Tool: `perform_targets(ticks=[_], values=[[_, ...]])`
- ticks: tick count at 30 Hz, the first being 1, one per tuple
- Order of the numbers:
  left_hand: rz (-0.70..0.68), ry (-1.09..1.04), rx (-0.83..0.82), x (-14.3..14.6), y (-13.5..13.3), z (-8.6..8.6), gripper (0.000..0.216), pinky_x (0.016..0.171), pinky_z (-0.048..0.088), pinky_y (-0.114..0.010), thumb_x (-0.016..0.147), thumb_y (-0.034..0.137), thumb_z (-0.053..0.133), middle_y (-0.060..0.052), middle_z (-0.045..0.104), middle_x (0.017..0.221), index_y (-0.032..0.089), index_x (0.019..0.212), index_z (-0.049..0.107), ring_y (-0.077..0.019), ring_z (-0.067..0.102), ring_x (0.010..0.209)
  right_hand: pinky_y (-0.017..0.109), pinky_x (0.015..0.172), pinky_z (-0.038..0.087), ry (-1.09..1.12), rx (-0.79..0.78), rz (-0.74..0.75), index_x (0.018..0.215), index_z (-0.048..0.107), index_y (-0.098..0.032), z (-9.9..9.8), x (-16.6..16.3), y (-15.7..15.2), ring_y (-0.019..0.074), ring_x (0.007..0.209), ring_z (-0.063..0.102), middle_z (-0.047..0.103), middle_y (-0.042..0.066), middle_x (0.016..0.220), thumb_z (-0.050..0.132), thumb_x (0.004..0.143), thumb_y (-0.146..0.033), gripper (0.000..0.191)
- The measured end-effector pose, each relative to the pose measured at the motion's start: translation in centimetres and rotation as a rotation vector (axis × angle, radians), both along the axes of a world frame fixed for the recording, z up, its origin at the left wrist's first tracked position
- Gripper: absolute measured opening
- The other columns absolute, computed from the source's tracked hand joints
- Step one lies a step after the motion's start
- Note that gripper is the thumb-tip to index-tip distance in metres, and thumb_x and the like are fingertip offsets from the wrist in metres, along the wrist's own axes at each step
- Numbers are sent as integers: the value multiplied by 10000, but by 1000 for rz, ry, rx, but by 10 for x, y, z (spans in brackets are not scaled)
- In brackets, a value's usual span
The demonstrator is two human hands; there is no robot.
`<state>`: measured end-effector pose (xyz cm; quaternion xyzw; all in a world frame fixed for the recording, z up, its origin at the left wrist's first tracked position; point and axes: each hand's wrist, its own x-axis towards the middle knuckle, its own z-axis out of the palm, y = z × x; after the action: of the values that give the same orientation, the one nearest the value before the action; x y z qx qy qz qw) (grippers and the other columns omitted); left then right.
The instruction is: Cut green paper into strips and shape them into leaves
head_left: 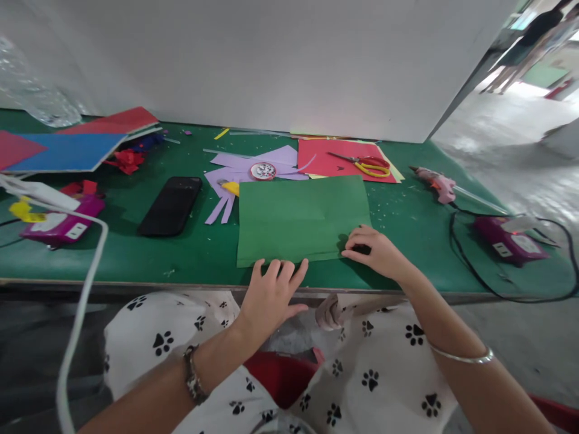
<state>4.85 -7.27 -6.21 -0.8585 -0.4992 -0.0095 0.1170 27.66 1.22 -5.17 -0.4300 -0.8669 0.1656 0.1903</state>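
A sheet of green paper [303, 217] lies in front of me, with a narrow crease or fold along its near edge. The fingers of my left hand [274, 289] are spread, their tips at that near edge and the thumb held apart. At the sheet's near right corner, my right hand [373, 250] is curled, thumb and fingers pinching the paper's edge. Behind the sheet are cut purple paper pieces [283, 157] with a small round tin [263, 172] on them. Scissors [364, 164] with red and yellow handles rest on red paper [316, 155].
A black phone [170, 206] lies to the left, near a purple power socket box [66, 226] and red and blue sheets [67, 147]. To the right are a pink glue gun [436, 182] and another purple socket box [509, 240] with a black cable. A grey panel [253, 66] stands behind.
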Motion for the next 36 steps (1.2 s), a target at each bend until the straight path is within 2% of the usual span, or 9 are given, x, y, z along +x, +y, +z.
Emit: perform_targets(ticks=[6,10,13,16,20,26,31,36], values=[[15,-13,-43,4,1,1,668,775,391,-375,692,542,532,-60,518,840,229,1264,382,-200,475,814,309,656,362,-49,41,-5,585,509,-184,-1,6,1,134,609,471,521,16,623,447,805,-382,303],[-65,-28,26,8,3,-4,582,881,342,-368,733,477,525,-84,541,971,161,1216,444,-204,465,923,372,792,333,-171,163,-68,572,483,-193,-1,3,-4,131,608,480,511,-9,614,454,808,-357,289],[-106,-24,52,15,4,-7,537,862,361,-344,751,431,522,-96,539,1019,114,1181,473,-207,462,945,373,802,327,-208,212,-89,573,476,-197,-1,3,-6,138,621,486,513,-7,619,445,812,-352,286],[-74,-10,27,20,4,-8,549,817,391,-359,749,429,523,-88,551,926,111,1192,461,-207,481,878,338,736,349,-164,177,-54,578,466,-194,-2,7,-5,136,610,481,512,2,619,437,814,-359,290],[-63,-6,5,23,4,-5,603,819,398,-381,741,440,527,-79,533,900,130,1243,405,-208,474,866,343,738,353,-69,121,-13,588,464,-192,-3,19,-2,136,602,477,507,7,612,424,817,-380,299],[-25,24,-41,29,4,-2,659,797,409,-397,728,473,527,-70,505,882,168,1284,350,-204,451,835,324,663,375,-26,65,-87,573,478,-199,-1,30,-3,154,617,479,509,26,626,421,808,-405,318],[-28,6,-9,33,2,-2,686,763,418,-420,717,504,522,-65,497,871,234,1309,303,-212,441,824,328,655,375,-49,84,-90,584,485,-199,-2,30,-3,157,625,479,510,29,634,399,821,-383,312],[-14,-9,-38,33,3,-1,704,758,422,-416,704,502,540,-65,503,858,200,1302,322,-209,446,810,323,655,380,-85,120,-77,598,468,-196,-4,31,-3,154,622,474,500,27,634,408,821,-328,266]])
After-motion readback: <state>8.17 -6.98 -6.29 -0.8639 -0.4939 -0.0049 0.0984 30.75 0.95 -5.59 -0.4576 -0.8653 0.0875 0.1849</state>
